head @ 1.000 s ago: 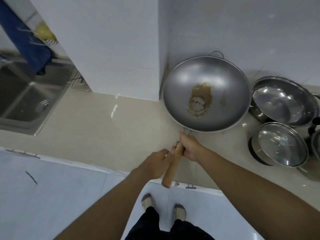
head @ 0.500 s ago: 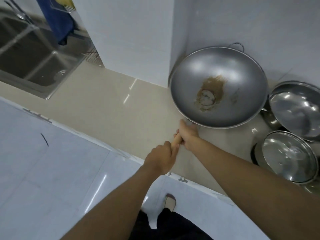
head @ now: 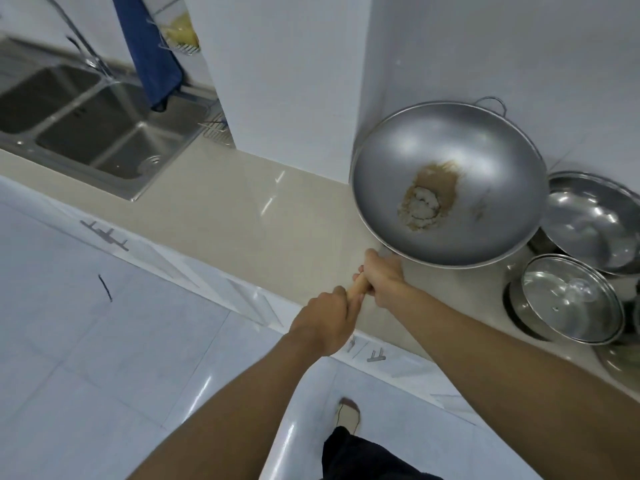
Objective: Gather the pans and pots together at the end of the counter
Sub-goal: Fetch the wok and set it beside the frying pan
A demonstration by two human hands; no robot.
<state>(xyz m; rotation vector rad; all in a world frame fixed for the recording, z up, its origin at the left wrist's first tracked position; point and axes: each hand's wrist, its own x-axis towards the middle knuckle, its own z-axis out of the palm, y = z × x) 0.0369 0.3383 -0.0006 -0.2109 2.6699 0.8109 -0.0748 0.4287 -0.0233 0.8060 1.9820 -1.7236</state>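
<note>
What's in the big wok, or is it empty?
Nearly empty: the wok holds only a brown-and-white residue patch at its bottom.

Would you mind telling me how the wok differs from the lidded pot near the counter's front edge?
The wok is open, with a brown patch in its bowl; the pot is covered by a glass lid. The wok is dull grey, the pot shiny. The wok is wider than the pot. The left hand and right hand grip the wok's wooden handle; no hand touches the pot on the counter. Both are round metal cookware.
</note>
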